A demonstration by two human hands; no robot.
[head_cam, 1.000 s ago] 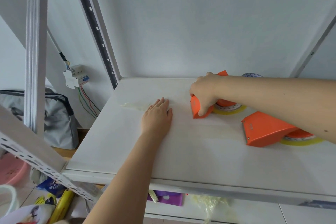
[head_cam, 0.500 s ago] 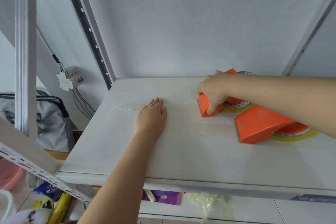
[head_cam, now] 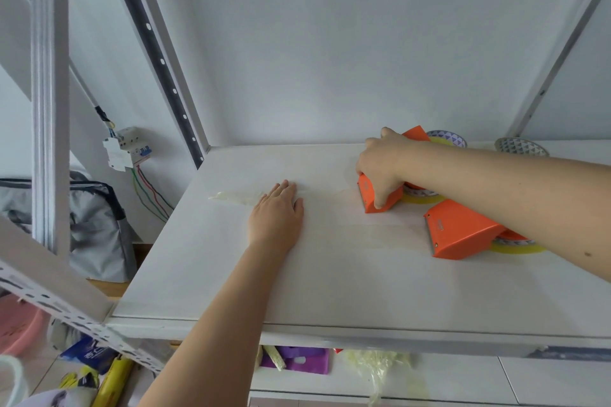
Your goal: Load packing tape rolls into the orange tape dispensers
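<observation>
Two orange tape dispensers lie on the white shelf (head_cam: 330,281), each with a yellowish tape roll in it. My right hand (head_cam: 383,165) grips the farther dispenser (head_cam: 380,198) from above, near the shelf's back right. A strip of clear tape (head_cam: 238,196) runs from it leftward along the shelf. My left hand (head_cam: 277,215) lies flat, palm down, on that strip. The nearer dispenser (head_cam: 459,231) sits untouched under my right forearm, its roll (head_cam: 515,246) showing behind it.
Two patterned tape rolls (head_cam: 520,146) lie at the shelf's back right by the wall. Metal rack posts (head_cam: 49,102) stand at the left. A grey bag (head_cam: 92,228), wall breaker box (head_cam: 127,150) and floor clutter lie left and below.
My right hand has drawn the farther dispenser to the right, away from my left hand, and more tape lies between them. My left hand has stayed pressed on the strip.
</observation>
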